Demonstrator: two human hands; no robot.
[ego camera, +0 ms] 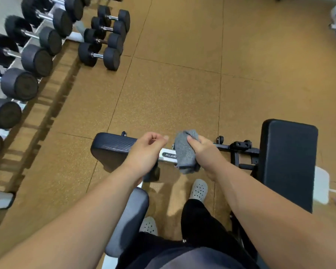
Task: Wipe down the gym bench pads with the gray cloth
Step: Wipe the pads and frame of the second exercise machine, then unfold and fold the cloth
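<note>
A gray cloth (185, 152) hangs bunched in my right hand (206, 154), which grips it above the bench's silver frame bar (168, 155). My left hand (146, 152) hovers just left of the cloth with its fingers loosely curled and nothing in them, over the end of a dark roller pad (113, 148). The large black bench pad (287, 162) lies to the right of my right hand, apart from the cloth. A second dark pad (128, 220) runs below my left forearm, partly hidden by it.
Racked black dumbbells (27, 59) line the left side, with several more dumbbells (105, 39) on the brown rubber floor (182, 84). My feet in white perforated clogs (199, 190) stand beside the bench frame. A black adjustment bracket (241, 150) joins the bar to the big pad.
</note>
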